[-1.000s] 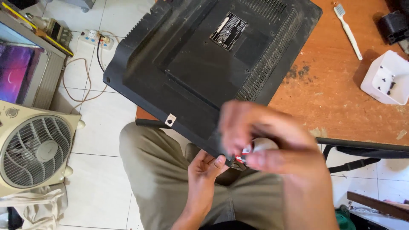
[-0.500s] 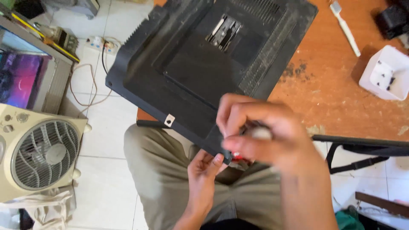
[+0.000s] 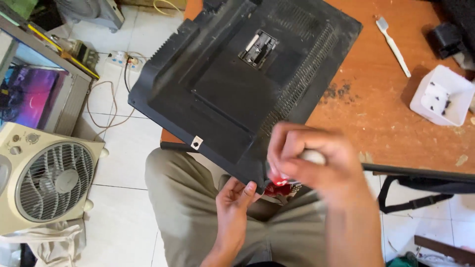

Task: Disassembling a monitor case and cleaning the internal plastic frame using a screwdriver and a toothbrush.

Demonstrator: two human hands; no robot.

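Two hands work at the near corner of the black ribbed plastic monitor back cover (image 3: 237, 84), which overhangs the orange wooden table (image 3: 396, 118) edge. Right hand (image 3: 316, 165) clenches a red-handled tool (image 3: 278, 184); left hand (image 3: 236, 200) fingers brace the corner from below. The cover probably handles as stiff, light and brittle; grip its edges. At 2 o'clock, a white square tray (image 3: 441, 96) holds small dark parts.

We see a black monitor back cover (image 3: 237, 84), vented and dusty, lying face down and skewed, its near corner overhanging the counter (image 3: 396, 128) edge.
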